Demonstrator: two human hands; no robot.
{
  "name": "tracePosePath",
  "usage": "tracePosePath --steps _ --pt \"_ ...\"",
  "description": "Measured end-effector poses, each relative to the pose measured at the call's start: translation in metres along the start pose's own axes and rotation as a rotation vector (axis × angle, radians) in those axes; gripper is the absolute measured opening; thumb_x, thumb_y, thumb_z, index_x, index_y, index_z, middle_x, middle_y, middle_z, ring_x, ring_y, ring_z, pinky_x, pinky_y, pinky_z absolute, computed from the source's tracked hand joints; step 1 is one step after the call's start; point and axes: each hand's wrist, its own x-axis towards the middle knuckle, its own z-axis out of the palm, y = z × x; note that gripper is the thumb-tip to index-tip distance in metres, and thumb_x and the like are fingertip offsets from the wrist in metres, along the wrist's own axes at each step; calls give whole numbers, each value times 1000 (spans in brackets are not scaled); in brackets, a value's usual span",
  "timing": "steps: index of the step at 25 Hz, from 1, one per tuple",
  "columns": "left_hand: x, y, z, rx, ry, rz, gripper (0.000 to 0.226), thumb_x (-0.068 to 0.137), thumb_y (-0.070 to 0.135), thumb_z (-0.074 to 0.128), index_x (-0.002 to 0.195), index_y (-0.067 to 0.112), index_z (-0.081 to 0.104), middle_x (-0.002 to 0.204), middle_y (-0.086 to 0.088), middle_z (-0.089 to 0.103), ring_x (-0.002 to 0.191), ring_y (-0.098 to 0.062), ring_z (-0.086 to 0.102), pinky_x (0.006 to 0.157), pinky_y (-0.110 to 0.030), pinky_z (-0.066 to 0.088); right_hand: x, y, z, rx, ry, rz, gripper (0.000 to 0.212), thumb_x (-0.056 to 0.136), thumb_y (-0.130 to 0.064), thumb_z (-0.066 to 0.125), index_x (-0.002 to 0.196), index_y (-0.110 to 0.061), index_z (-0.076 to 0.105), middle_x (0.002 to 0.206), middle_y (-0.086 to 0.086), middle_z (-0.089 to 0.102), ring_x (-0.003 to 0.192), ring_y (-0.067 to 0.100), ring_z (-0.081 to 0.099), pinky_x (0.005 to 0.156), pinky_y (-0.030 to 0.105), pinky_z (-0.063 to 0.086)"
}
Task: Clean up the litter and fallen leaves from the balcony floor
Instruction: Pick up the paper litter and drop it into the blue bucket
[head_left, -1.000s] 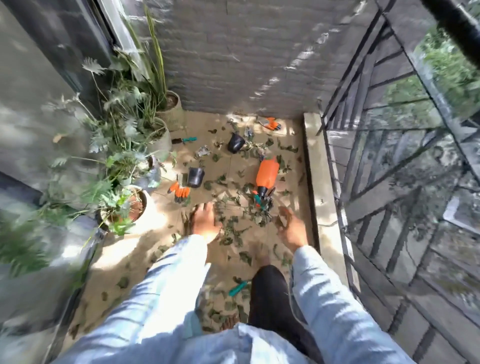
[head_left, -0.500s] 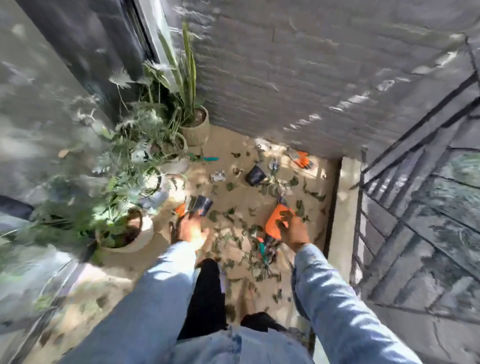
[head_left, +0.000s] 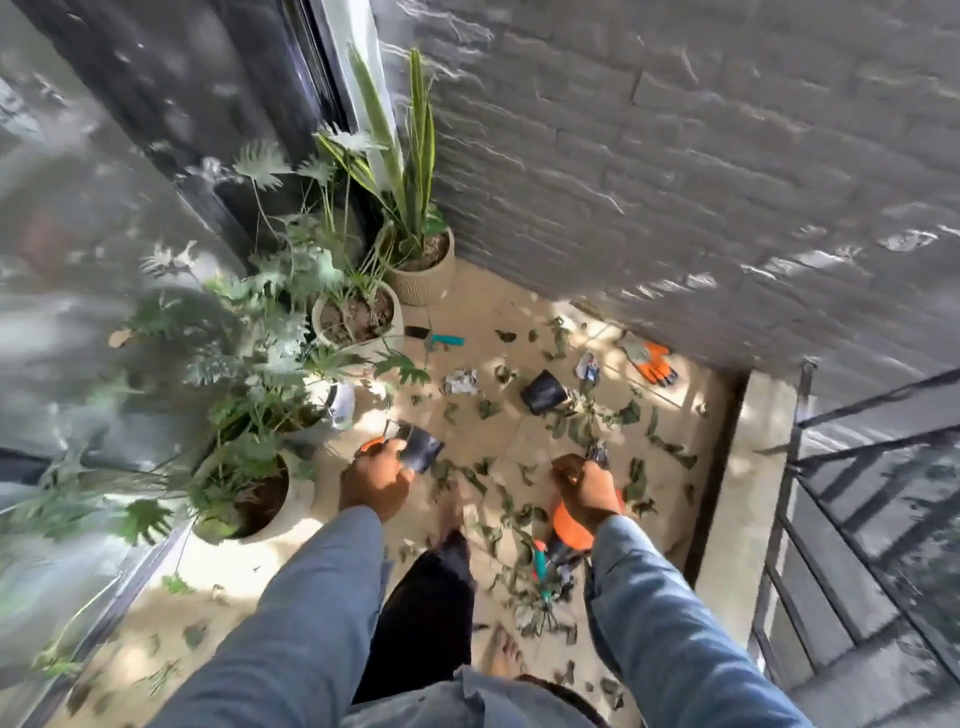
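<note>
Stands barefoot on the balcony floor (head_left: 519, 312), bent low with both arms reaching down. Grips the near edge of a small black pot (head_left: 423, 452) with the left hand (head_left: 374, 483), fingers (head_left: 402, 462) curled over its rim, something orange just beside the knuckles. Holds the right hand (head_left: 587, 496) over an orange spray bottle (head_left: 569, 525), fingers bent. Cannot tell whether they clasp the bottle, a dark scrap at the fingertips, or nothing.

Fallen leaves (head_left: 571, 426) strewn mostly ahead of and between the two hands, thickest just beyond the right fingertips and running on toward the brick wall. More lying back by the feet around a hand rake (head_left: 540, 566). Crumpled paper (head_left: 460, 382) farther out, beyond the left hand and past the pot, with a second black pot (head_left: 543, 392) to its right. Right hand judged nearer the main patch of leaves, left hand nearer the paper. Bottle's long axis lying roughly along the right forearm, pointing away from the body.

Against half a second ago: left hand then short of the pot, now on it. More of the bottle's orange body now on the wrist side of the right hand. A second ago, both hands down among the leaves, with the bottle ahead of the right one.
</note>
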Motion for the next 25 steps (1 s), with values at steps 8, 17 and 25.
tracePosePath --steps 8,17,25 --pt "193 -9 -52 -113 3 40 40 76 31 46 100 12 73 90 -17 73 84 -35 69 76 -41 55 140 -119 -18 -15 -204 -57 41 84 -42 45 105 -17 69 113 10 68 108 29 61 86 30 43" --pt "399 -1 45 -316 63 132 45 89 26 50 124 0 59 119 -17 64 106 -29 63 91 -31 47 384 -172 84 -103 -301 -165 24 97 -21 47 80 -18 64 102 21 65 101 34 59 80 34 34" --pt "528 -101 228 22 -194 -362 48 102 31 37 148 16 33 139 -15 52 121 -32 55 97 -35 40 603 -230 321 -354 -509 -615 38 93 -21 49 130 -12 52 137 11 48 126 32 44 105 42 38"
